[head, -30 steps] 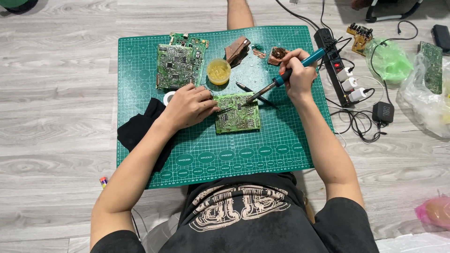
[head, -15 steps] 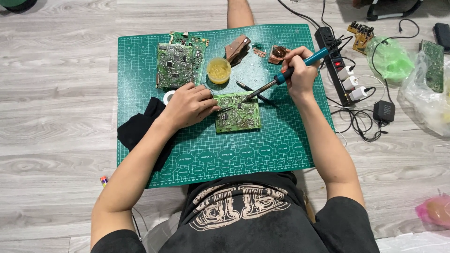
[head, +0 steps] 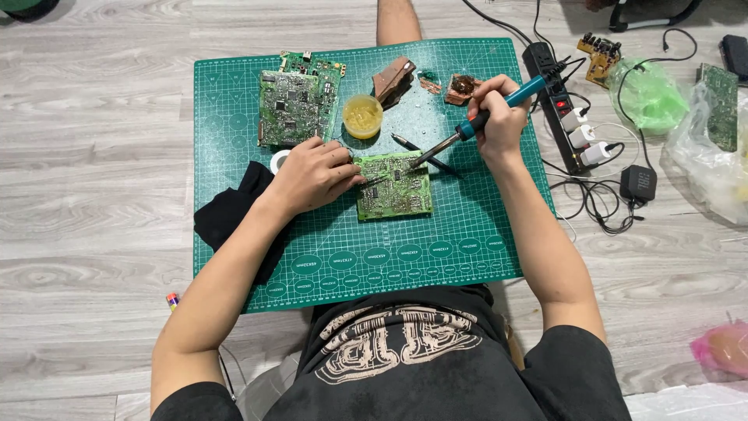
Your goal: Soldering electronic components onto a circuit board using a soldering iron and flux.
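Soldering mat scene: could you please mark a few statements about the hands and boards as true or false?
1. The right hand holds a soldering iron. True.
2. The left hand rests on the floor. False: it rests at the small board on the green mat.
3. The iron's tip points at the small board. True.
4. The yellow cup lies on its side. False: it stands upright, open.
5. The large board lies in a plastic bag. False: it lies on the mat.
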